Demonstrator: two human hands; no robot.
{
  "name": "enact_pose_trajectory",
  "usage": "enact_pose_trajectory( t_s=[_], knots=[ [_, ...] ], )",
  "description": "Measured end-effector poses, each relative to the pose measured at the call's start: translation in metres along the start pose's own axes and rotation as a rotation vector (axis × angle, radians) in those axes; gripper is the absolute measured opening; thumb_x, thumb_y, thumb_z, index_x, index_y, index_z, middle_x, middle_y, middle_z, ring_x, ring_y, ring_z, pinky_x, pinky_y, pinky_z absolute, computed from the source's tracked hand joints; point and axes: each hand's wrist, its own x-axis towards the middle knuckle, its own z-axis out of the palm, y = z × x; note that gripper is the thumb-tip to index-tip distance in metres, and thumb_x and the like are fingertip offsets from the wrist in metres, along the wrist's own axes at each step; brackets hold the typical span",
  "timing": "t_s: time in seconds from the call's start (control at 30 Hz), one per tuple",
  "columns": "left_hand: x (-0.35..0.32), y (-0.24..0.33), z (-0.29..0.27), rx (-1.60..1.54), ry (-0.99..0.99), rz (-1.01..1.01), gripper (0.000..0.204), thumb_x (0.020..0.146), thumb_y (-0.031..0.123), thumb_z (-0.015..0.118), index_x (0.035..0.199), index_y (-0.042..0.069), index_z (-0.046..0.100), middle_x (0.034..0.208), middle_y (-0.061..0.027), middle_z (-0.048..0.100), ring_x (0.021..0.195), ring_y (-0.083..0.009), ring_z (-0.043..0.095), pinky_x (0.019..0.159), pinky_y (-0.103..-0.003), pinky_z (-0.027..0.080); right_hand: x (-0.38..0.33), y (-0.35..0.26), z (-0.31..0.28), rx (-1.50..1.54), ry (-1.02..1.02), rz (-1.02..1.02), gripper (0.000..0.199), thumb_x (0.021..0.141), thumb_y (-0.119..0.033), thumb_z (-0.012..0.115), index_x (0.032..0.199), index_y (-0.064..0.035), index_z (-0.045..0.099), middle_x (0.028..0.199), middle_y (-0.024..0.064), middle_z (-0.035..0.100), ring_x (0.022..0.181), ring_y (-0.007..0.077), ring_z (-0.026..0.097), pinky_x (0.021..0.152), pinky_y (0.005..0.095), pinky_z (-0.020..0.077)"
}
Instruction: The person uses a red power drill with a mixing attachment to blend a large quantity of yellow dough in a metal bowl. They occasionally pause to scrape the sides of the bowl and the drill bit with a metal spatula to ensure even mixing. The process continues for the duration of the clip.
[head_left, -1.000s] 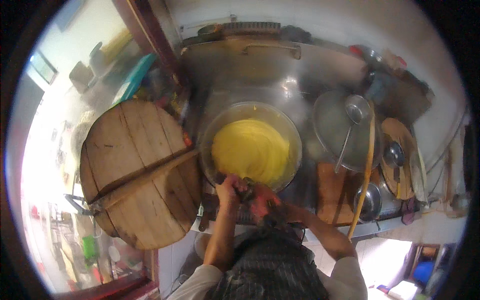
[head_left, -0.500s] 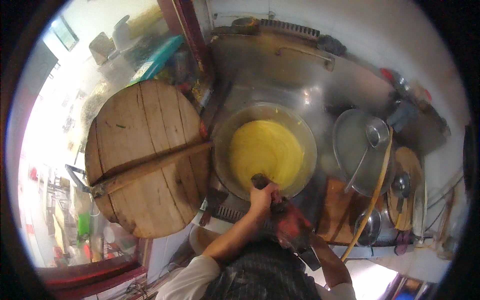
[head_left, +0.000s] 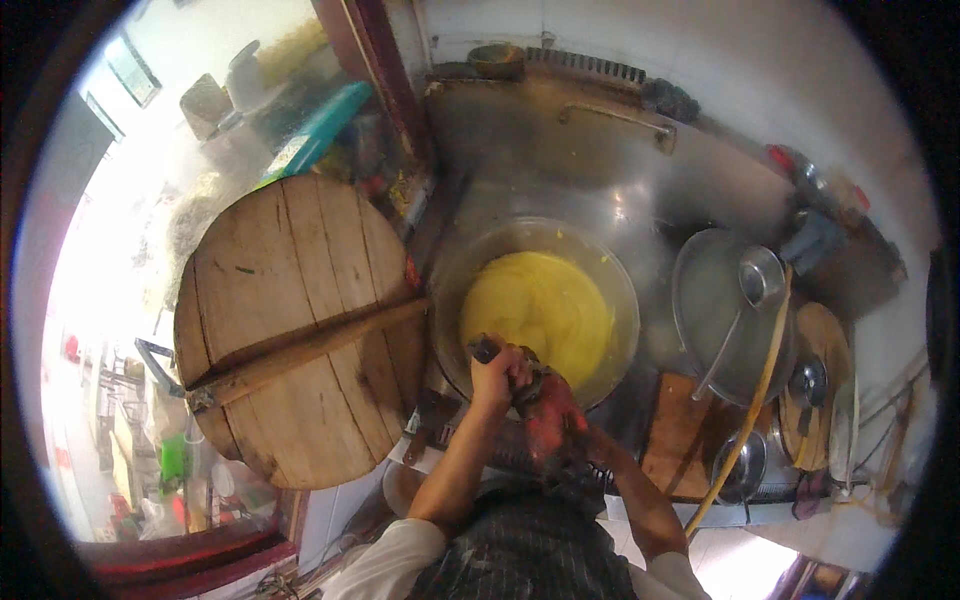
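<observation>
A wide metal pot holds a thick, smooth yellow mixture with swirl marks on its surface. Over its near rim I hold a red and black handheld power mixer; its lower end is hidden from me. My left hand is closed round the black side handle, which sticks out past my thumb. At the rear of the red body, my right hand grips the tool, its fingers mostly hidden behind it.
Left of the pot leans a large round wooden lid with a crossbar. To the right are a basin of cloudy liquid, a metal ladle, a long wooden stick, a brown board and a small metal bowl.
My left hand and the side handle have swung left and slightly away from me. The mixer body has shifted left too, with both hands still on it. The view has tilted a little.
</observation>
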Motion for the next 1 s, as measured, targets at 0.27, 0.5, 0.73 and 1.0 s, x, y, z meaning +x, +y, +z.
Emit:
enact_pose_trajectory(
  t_s=[0.27,0.5,0.73,1.0],
  knots=[
    [-0.029,-0.002,0.011,-0.026,0.056,-0.174,0.016,0.068,-0.001,0.049,0.068,0.01,0.038,0.052,-0.0036,0.036,0.04,-0.0176,0.036,0.04,-0.033,0.034,-0.068,-0.022,0.036,-0.434,0.049,0.028,0.037,0.084,-0.021,0.061,0.116,-0.0037,0.052,0.107,0.0045,0.058,0.091,0.015,0.055,0.08,0.0311,0.0448],
    [-0.03,0.031,0.006,0.014,0.215,-0.115,0.015,0.067,-0.001,0.047,0.072,0.01,0.038,0.051,-0.0033,0.034,0.039,-0.0175,0.035,0.039,-0.034,0.034,-0.045,-0.048,0.053,-0.217,-0.028,0.182,0.045,0.077,-0.017,0.068,0.116,-0.0033,0.051,0.111,0.0058,0.057,0.098,0.0153,0.053,0.087,0.0332,0.0434],
    [0.002,0.042,-0.001,-0.019,0.116,0.007,0.015,0.07,0.002,0.05,0.068,0.009,0.037,0.053,-0.0046,0.037,0.04,-0.0175,0.036,0.041,-0.033,0.035,0.015,-0.046,0.03,-0.731,-0.042,-0.249,0.058,0.072,-0.02,0.07,0.122,-0.0028,0.044,0.115,0.012,0.054,0.102,0.0205,0.052,0.09,0.0347,0.0414],
    [0.057,0.025,-0.019,-0.084,0.027,0.004,0.015,0.072,0.002,0.046,0.079,0.014,0.039,0.051,-0.0001,0.031,0.04,-0.0143,0.032,0.043,-0.032,0.034,0.018,-0.117,0.037,-0.866,0.134,-0.109,0.078,0.067,-0.022,0.071,0.131,-0.0015,0.032,0.125,0.0176,0.048,0.113,0.0244,0.048,0.094,0.0354,0.039]
  ],
)
